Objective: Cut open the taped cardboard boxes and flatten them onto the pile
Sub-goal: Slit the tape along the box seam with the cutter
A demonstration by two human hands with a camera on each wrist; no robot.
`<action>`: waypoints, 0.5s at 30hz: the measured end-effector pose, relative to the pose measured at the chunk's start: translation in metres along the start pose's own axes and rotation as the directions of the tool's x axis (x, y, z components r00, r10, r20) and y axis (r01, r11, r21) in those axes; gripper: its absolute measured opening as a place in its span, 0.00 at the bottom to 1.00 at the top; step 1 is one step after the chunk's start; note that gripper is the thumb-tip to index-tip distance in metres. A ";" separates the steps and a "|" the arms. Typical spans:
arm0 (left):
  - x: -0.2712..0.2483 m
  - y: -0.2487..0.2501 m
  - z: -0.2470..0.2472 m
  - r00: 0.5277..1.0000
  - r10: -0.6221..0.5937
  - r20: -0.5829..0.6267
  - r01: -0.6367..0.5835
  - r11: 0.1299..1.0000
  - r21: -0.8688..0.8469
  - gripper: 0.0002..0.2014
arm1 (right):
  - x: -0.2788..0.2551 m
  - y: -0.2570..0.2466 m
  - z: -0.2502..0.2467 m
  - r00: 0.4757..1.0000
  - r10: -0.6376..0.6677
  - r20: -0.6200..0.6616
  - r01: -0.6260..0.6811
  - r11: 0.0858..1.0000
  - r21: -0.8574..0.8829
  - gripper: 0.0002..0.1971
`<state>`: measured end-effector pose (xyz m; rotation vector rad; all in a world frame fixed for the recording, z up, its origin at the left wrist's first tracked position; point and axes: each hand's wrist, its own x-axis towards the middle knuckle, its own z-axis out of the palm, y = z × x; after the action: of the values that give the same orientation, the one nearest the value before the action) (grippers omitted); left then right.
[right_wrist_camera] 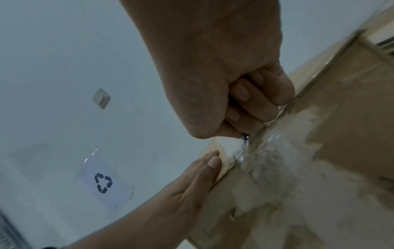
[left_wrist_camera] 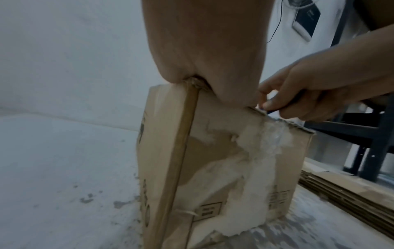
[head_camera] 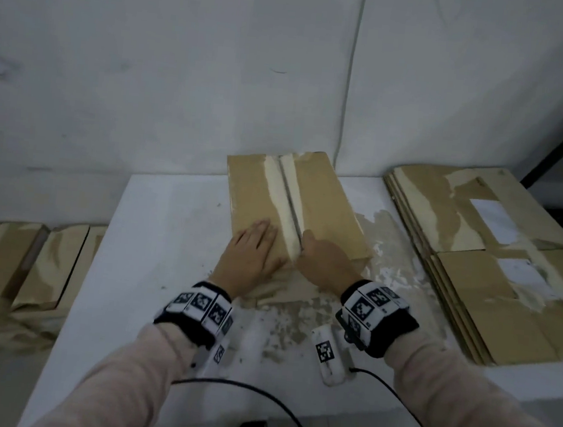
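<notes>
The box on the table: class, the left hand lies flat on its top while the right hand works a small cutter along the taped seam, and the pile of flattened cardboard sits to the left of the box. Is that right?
One detail is wrong. The pile of flattened cardboard sits to the right of the box, as the head view shows. The left hand lies flat on top, and the right hand grips a small cutter at the seam.

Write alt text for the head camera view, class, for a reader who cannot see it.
A person's left hand presses flat on a cardboard box while the right hand holds a cutter at the near end of its taped centre seam. The box stands on a white table, with a pile of flattened boxes to the right.
</notes>
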<state>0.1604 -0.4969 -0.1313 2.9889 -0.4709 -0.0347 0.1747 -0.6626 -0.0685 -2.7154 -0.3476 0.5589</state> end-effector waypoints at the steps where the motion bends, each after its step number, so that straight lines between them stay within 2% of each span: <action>1: 0.000 0.001 0.000 1.000 -0.006 0.001 0.006 1.000 0.009 0.41 | -0.005 0.004 0.003 1.000 -0.014 -0.007 0.014 1.000 0.005 0.06; 5: -0.001 0.009 -0.003 0.998 -0.057 0.033 0.057 0.998 -0.011 0.50 | -0.023 0.018 0.014 0.997 -0.022 -0.077 0.019 0.999 -0.042 0.05; 7: 0.000 0.012 -0.005 0.991 -0.119 0.060 0.119 0.993 -0.001 0.44 | -0.032 0.023 0.018 0.994 -0.047 -0.102 0.040 0.997 -0.069 0.06; 10: 0.000 0.017 -0.006 0.988 -0.146 0.055 0.145 0.989 0.022 0.33 | -0.046 0.031 0.017 0.991 -0.063 -0.119 0.060 0.998 -0.030 0.06; 12: 0.000 0.018 -0.008 0.984 -0.163 0.069 0.162 0.986 0.028 0.32 | -0.051 0.036 0.017 0.996 -0.070 -0.052 0.071 0.997 0.031 0.07; 14: -0.001 0.022 -0.011 0.984 -0.159 0.078 0.157 0.987 0.041 0.32 | -0.057 0.044 0.022 0.995 -0.093 0.033 0.091 0.994 0.058 0.13; 15: -0.003 0.023 -0.014 0.986 -0.143 0.085 0.139 0.989 0.048 0.32 | -0.060 0.051 0.028 0.994 -0.099 0.043 0.096 0.993 0.064 0.13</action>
<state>0.1508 -0.5165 -0.1146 3.0663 -0.2703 -0.1723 0.1182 -0.7188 -0.0917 -2.6131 -0.4649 0.5959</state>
